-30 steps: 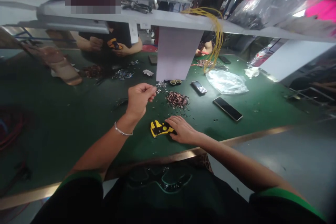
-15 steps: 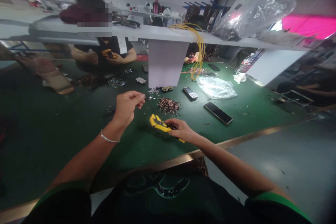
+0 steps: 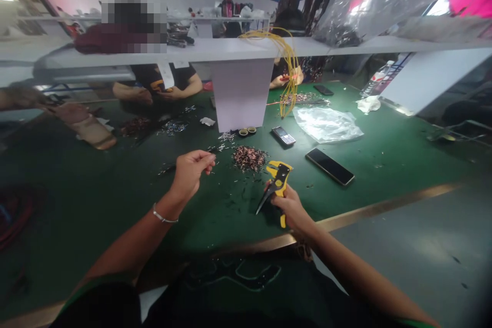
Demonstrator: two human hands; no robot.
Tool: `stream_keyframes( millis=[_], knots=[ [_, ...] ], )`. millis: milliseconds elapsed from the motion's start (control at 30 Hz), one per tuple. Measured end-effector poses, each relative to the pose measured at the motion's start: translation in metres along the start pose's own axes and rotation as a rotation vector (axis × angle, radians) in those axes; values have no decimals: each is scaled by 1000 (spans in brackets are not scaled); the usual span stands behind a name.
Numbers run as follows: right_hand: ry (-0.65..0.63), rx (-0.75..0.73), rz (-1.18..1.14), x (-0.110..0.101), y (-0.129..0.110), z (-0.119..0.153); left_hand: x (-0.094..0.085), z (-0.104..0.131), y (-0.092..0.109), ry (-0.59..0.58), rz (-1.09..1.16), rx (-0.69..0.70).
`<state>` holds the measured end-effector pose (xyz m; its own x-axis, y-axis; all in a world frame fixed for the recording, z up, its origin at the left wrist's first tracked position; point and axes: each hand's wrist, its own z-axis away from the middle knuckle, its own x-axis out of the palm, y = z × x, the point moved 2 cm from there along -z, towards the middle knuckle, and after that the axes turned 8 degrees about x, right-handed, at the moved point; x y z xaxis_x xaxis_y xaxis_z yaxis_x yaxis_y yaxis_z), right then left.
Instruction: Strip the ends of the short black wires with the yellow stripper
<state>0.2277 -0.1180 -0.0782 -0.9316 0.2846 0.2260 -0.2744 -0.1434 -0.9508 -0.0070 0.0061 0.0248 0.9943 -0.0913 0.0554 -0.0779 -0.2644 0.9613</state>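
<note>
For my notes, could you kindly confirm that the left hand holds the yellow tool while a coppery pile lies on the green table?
Only the side is wrong: the head view shows the right hand holding the yellow tool; a coppery pile does lie on the green table.

The person wears a black short-sleeved top [image 3: 230,302], its sleeve ends edged with green trim [image 3: 100,283]. Across the front runs a curving dark design [image 3: 249,281] with a thin, pale greenish outline and small glinting specks. A slim silver-coloured bracelet [image 3: 164,216] circles the wrist of the bare left hand [image 3: 188,173]; the right hand [image 3: 292,207] is bare too. Brown-and-black patterned fabric [image 3: 305,252] shows beside the top.
</note>
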Motion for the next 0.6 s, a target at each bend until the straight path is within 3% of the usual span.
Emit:
stream_keyframes(
  millis=[200,433,500,600],
  knots=[
    [-201,-122,104,18,2,18,-3,-4,-5,12,-23,-42],
    [-332,-437,650,24,-16,11,-3,-7,-14,14,-39,-97],
    [-412,-447,733,30,-19,9,-4,-8,-16,21,-43,-106],
    [-487,-317,809,36,-25,5,-5,-10,-18,43,-53,-111]
  ],
)
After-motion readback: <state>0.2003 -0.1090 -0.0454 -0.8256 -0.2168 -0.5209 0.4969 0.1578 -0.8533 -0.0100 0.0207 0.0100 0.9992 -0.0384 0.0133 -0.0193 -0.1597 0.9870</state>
